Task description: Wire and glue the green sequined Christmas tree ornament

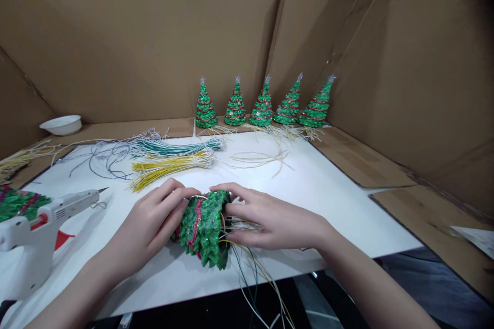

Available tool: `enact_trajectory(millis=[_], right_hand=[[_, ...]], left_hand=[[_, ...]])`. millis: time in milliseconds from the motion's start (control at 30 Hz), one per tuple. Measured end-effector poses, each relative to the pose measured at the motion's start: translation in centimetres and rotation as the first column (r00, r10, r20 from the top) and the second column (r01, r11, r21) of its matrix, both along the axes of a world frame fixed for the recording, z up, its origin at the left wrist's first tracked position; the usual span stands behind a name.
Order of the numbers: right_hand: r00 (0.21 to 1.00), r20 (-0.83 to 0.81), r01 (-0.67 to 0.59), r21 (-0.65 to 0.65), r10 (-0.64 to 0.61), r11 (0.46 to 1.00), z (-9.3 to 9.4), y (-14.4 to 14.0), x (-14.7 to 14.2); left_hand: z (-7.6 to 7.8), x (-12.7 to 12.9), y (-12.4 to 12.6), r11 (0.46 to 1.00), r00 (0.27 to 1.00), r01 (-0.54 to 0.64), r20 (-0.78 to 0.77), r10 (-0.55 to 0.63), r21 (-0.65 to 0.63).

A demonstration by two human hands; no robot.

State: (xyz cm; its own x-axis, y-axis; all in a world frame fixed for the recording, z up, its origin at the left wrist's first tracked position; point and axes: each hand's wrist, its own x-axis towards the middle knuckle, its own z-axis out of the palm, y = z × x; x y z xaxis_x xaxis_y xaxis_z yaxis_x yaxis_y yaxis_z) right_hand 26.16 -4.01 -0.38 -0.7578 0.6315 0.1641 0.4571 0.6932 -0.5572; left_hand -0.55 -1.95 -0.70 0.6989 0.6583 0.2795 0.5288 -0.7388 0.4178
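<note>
**Light tree (204,231), gentle hold**

The tree lies on its side on the near part of the white table (309,190). Our left hand (152,221) is closed round its narrower left part; our right hand (266,216) is at the open base by the wires (243,226), though we cannot tell whether it grips any. We judge the tree light, its frills perhaps brittle, best held round the body.

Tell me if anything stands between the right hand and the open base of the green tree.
Nothing visible blocks it: the right hand has fingertips at the rim of the green tree. Only thin wires come out there, between finger and thumb; the left hand is at the narrower end.
</note>
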Motion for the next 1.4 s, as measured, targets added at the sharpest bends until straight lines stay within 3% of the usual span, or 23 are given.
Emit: enact_trajectory(millis=[1400], right_hand=[[0.999,-0.041,-0.008,-0.01,0.007,1.0,-0.58,0.01,0.05]], left_hand=[[-0.09,0.21,-0.04,1.0,1.0,0.008,0.014,-0.008,0.023]])
